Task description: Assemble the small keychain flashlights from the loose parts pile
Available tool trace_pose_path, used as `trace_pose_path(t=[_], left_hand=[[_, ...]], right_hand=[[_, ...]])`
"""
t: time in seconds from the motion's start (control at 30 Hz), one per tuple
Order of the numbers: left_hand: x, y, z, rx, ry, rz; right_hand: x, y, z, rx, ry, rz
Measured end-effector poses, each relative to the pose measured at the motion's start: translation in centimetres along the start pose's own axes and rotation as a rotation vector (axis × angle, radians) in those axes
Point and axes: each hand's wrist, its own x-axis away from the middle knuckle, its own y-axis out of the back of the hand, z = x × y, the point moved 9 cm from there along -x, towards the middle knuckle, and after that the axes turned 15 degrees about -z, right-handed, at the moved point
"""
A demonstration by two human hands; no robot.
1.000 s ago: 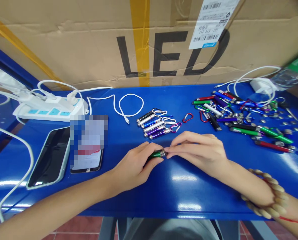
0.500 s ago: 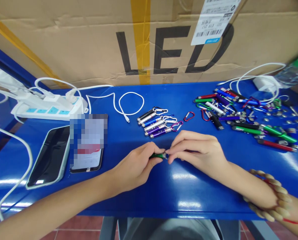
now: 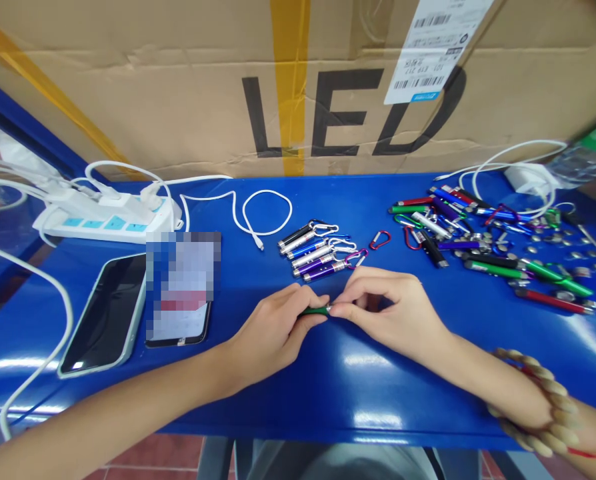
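My left hand is closed around a small green keychain flashlight, held just above the blue table. My right hand pinches the flashlight's silver end between thumb and fingertips. Just beyond my hands lies a neat row of several finished flashlights with carabiner clips. A lone red carabiner lies to their right. A beaded bracelet circles my right wrist.
A loose pile of coloured flashlights, clips and button cells covers the right of the table. Two phones lie at left, behind them a white power strip with cables. A large cardboard box marked LED walls the back.
My right fingers have curled tighter on the flashlight's end, and less of the green body shows. Both hands stay in the same spot; the camera has tilted slightly.
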Motion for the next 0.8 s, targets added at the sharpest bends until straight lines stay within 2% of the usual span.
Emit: trace_pose_path(t=[0.1,0.27,0.47,0.7,0.8], left_hand=[[-0.1,0.1,-0.3,-0.003,-0.019,-0.02],[-0.2,-0.2,-0.8,-0.087,-0.056,0.041],[-0.4,0.5,-0.9,-0.14,-0.091,-0.029],[-0.6,1.6,0.0,-0.138,0.092,-0.092],[-0.8,2.4,-0.2,-0.137,0.113,-0.137]], right_hand=[[0.0,-0.3,-1.0,-0.015,-0.099,0.018],[0.4,-0.9,-2.4,-0.06,-0.233,0.097],[0.1,-0.3,-1.2,-0.052,-0.155,0.049],[-0.2,0.6,-0.4,-0.095,-0.1,-0.029],[0.0,0.2,-0.2,-0.101,-0.074,-0.012]])
